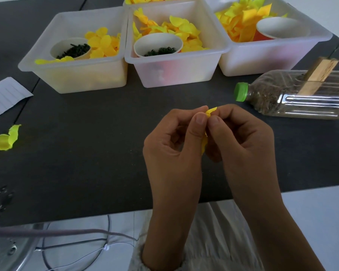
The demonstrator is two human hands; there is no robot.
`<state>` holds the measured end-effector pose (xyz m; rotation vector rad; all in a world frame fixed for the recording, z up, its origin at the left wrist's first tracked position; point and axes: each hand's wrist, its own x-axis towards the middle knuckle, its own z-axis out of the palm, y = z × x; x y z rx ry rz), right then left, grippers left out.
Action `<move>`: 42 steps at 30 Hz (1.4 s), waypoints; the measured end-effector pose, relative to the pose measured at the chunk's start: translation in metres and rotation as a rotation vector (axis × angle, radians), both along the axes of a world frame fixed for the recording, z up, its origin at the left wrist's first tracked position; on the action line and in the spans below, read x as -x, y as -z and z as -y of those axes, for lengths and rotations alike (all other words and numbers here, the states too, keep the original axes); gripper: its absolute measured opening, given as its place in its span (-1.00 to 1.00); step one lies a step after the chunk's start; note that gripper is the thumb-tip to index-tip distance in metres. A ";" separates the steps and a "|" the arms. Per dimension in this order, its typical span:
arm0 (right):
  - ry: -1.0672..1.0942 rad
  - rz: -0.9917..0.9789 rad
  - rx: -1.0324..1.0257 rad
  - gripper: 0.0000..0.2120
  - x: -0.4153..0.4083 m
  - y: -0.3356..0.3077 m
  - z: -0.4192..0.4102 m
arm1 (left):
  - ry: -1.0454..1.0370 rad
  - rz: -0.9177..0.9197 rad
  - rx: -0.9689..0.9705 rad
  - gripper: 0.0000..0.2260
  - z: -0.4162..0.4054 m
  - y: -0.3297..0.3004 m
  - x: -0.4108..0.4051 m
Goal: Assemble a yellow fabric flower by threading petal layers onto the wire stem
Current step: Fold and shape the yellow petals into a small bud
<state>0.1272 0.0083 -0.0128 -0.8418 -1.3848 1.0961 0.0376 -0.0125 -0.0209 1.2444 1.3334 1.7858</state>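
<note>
Yellow petal (210,111) sits pinched between both hands, left (174,141) and right (243,137), above the dark tabletop (86,153).

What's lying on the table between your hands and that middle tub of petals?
Nothing: in the head view, only bare dark table lies between the hands, pinching a yellow petal, and the middle tub.

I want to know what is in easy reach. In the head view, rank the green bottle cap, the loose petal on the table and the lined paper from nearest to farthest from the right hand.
From the right hand:
1. Green bottle cap, just beyond, to its right.
2. Loose petal, far left.
3. Lined paper, left edge, farther back.
</note>
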 end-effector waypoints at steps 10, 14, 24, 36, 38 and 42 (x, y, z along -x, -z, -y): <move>0.023 0.053 -0.004 -0.86 -0.002 0.000 -0.002 | -0.074 -0.100 0.043 -0.78 -0.001 0.004 -0.002; 0.128 0.178 -0.069 -0.88 -0.004 0.003 -0.005 | -0.113 -0.198 0.062 -0.81 0.000 0.004 -0.006; 0.097 0.212 -0.050 -0.92 -0.007 0.013 -0.013 | -0.157 -0.239 0.125 -0.78 0.000 0.003 -0.008; 0.024 0.109 0.004 -0.92 -0.012 0.016 -0.016 | -0.181 -0.252 0.124 -0.77 0.001 0.005 -0.009; 0.007 0.061 0.020 -0.88 -0.013 0.016 -0.017 | -0.178 -0.252 0.119 -0.78 0.001 0.005 -0.010; -0.041 -0.050 0.066 -0.89 -0.015 0.019 -0.017 | -0.185 -0.265 0.109 -0.79 0.003 0.007 -0.013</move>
